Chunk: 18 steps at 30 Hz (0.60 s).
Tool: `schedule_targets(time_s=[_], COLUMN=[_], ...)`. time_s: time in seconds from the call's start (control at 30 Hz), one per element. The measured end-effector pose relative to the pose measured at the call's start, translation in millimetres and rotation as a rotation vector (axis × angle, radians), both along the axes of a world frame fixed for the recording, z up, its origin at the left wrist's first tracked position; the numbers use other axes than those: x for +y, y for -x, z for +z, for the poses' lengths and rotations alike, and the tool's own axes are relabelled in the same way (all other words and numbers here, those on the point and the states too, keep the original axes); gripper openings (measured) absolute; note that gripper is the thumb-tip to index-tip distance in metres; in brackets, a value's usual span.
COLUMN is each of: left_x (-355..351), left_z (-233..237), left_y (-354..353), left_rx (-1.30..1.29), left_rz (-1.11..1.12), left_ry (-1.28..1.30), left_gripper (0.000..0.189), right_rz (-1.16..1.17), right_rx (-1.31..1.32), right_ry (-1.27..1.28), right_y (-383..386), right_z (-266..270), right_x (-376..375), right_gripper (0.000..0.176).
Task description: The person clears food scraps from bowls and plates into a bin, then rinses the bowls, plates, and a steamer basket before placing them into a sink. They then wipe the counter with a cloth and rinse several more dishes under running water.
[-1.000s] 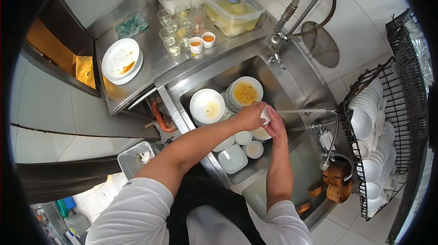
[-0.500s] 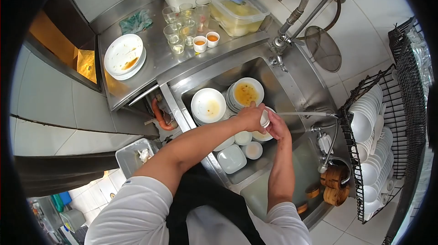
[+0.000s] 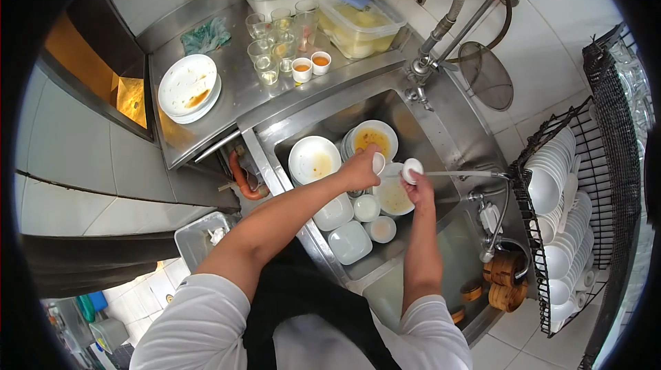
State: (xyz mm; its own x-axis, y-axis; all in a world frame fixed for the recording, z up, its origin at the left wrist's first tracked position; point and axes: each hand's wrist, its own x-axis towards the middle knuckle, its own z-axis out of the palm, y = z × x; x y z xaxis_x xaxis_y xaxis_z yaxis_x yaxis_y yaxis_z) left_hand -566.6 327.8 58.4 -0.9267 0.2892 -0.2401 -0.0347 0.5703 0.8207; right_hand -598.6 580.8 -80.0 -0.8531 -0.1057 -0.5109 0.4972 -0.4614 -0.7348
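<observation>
Over the left sink basin, my left hand (image 3: 359, 169) is closed on a small white cup (image 3: 379, 163). My right hand (image 3: 418, 189) grips another small white sauce cup (image 3: 412, 169), a short gap to the right of the first. Below them in the basin lies a white plate (image 3: 394, 199) with yellowish liquid. Behind my left hand rises a stack of bowls (image 3: 374, 134) whose top one holds orange-brown residue. Another white bowl (image 3: 315, 159) stands to the left. Nearer me sit a square dish (image 3: 350, 241) and small round bowls (image 3: 381, 229).
A long thin tap spout (image 3: 468, 173) reaches over the basin from the right. Beside it, the second basin (image 3: 451, 253) holds water and bamboo steamers (image 3: 506, 294). Glasses (image 3: 267, 70), dirty plates (image 3: 187, 88) and tubs (image 3: 361, 22) occupy the counter. A wire rack (image 3: 589, 136) of dishes hangs right.
My hands, close together before, have moved apart, the left going left. Each now shows its own small white cup. More of the plate beneath is visible.
</observation>
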Motion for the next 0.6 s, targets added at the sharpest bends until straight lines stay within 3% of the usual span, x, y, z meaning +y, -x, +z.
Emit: schedule_targets(time_s=[0.07, 0.17, 0.33, 0.43, 0.53, 0.6], left_x=[-4.6, -7.0, -11.1, -13.3, -11.5, -5.7], left_z=[-2.0, -11.0, -11.9, -8.9, -5.9, -11.4], left_y=[-2.1, -1.9, -3.6, -2.5, -3.7, -1.1], left_rx=[-0.015, 0.024, 0.003, -0.024, -0.027, -0.023], left_rz=[-0.028, -0.082, -0.037, -0.025, -0.020, -0.053], left_ry=[0.011, 0.067, 0.062, 0.080, 0.076, 0.052], left_gripper=[0.072, 0.073, 0.073, 0.070, 0.070, 0.071], right_rz=[-0.494, -0.647, -0.708, -0.575, -0.556, -0.367], right_rx=[-0.197, -0.168, -0.098, -0.096, -0.025, -0.017], right_ry=[0.077, -0.016, 0.022, 0.011, -0.091, -0.275], right_y=[18.5, 34.6, 46.6, 45.4, 33.4, 25.8], right_z=[-11.7, 0.2, -5.6, -9.0, 0.4, 18.6], right_x=[24.7, 46.7, 82.8, 87.3, 81.1, 58.4], right_gripper=[0.035, 0.033, 0.032, 0.033, 0.034, 0.037])
